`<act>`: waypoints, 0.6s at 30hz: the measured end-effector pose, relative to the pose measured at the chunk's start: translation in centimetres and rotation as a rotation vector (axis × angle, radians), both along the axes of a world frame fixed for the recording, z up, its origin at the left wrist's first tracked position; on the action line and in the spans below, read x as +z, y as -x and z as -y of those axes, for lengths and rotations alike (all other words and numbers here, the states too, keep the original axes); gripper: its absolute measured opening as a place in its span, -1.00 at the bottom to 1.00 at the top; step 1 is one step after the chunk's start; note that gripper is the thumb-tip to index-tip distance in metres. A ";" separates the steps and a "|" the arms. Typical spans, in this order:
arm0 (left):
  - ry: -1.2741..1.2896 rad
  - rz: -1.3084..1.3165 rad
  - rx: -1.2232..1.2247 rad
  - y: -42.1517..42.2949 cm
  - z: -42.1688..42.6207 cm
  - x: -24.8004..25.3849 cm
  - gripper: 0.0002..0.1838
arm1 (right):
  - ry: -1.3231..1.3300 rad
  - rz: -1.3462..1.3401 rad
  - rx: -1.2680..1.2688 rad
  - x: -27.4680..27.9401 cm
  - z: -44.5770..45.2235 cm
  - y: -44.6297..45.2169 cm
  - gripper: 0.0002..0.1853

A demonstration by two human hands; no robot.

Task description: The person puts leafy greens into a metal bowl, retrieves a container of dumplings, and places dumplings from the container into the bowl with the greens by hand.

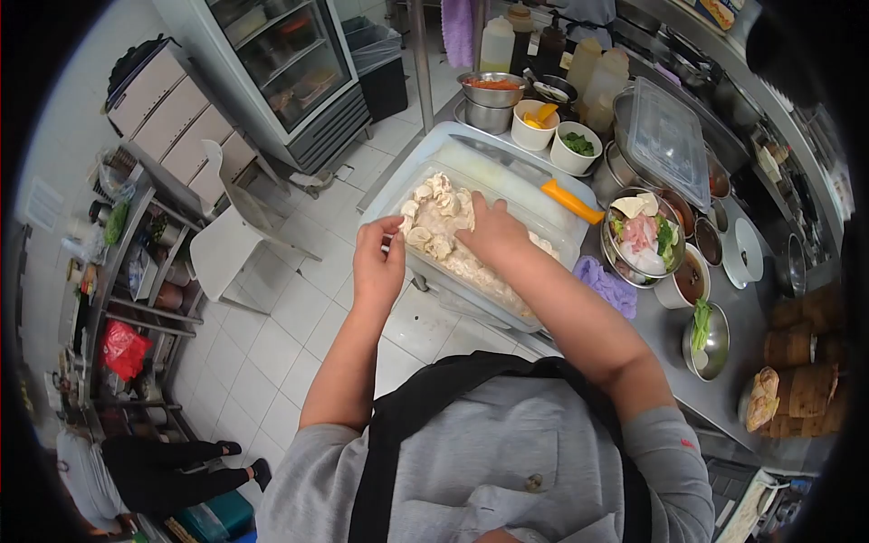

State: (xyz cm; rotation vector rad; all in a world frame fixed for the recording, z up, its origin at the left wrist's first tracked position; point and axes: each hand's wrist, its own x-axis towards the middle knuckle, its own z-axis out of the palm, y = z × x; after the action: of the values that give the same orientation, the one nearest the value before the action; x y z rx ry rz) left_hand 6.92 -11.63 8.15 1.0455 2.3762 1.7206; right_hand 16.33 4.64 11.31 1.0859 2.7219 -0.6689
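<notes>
A clear plastic container (pixel 516 195) holds a pile of pale, folded pieces that look like dumplings (pixel 442 237). It rests on a larger pale blue tub (pixel 398 172). My right hand (pixel 493 233) reaches into the container from above, thumb and fingers apart among the pieces. At the container's left edge is my left hand (pixel 380 258), its thumb and fingertips drawn together beside the outermost pieces. Whatever lies between those fingertips is hidden. An orange handle (pixel 572 201) lies across the container's right end.
Right of the tub are a purple cloth (pixel 605 288), a bowl of mixed ingredients (pixel 644 237) and a steel bowl with greens (pixel 706 342). Tubs of chopped greens (pixel 577 147) and squeeze bottles stand behind. A white chair (pixel 231 240) is left; another person (pixel 136 471) is lower left.
</notes>
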 end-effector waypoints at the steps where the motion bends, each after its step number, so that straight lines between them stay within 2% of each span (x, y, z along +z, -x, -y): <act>1: -0.003 0.002 -0.015 0.2 0.5 -0.5 -0.80 | -0.003 0.002 -0.015 -0.8 -0.1 1.0 -0.32; 5: 0.015 -0.057 -0.055 2.3 2.5 -5.5 -0.83 | 0.016 -0.084 -0.024 -4.2 -1.2 2.1 -0.28; 6: 0.085 -0.008 -0.049 1.5 2.9 -3.9 -0.84 | 0.036 -0.150 -0.024 -4.4 -1.3 1.8 -0.29; 7: 0.054 -0.012 -0.083 1.5 3.1 -4.3 -0.84 | -0.047 -0.269 0.082 -6.5 -1.7 1.8 -0.28; 8: 0.025 -0.017 -0.112 1.8 3.1 -4.7 -0.84 | 0.080 -0.324 -0.057 -4.6 -0.7 1.1 -0.31; 10: 0.004 0.140 -0.141 1.6 2.5 -4.5 -0.80 | 0.193 -0.373 -0.073 -2.4 0.1 -0.3 -0.39; 12: -0.006 0.233 -0.228 1.2 0.8 -3.3 -0.77 | 0.236 -0.597 -0.058 -2.9 0.0 -1.6 -0.45; 13: -0.006 0.317 -0.261 0.9 0.1 -2.5 -0.73 | 0.223 -0.600 -0.083 -2.9 -0.3 -2.5 -0.45; 14: 0.071 0.341 -0.320 0.5 -1.0 -1.2 -0.64 | 0.257 -0.644 -0.024 -2.1 -0.3 -3.3 -0.45; 15: 0.072 0.334 -0.339 -0.4 -2.4 0.1 -0.64 | 0.292 -0.690 0.039 -1.2 -0.3 -4.1 -0.44; 17: 0.027 0.602 -0.492 -3.0 -5.3 2.4 -0.60 | 0.251 -0.689 0.062 0.5 -0.3 -6.3 -0.44; 18: 0.013 0.624 -0.602 -3.6 -6.7 2.4 -0.59 | 0.191 -0.658 0.094 1.5 -0.4 -7.9 -0.44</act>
State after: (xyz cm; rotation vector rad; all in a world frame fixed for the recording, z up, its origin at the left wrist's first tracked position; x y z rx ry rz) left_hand 10.55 -4.95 10.56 0.9083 1.4974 1.4985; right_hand 24.23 4.99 12.86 0.7839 3.0983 -1.4519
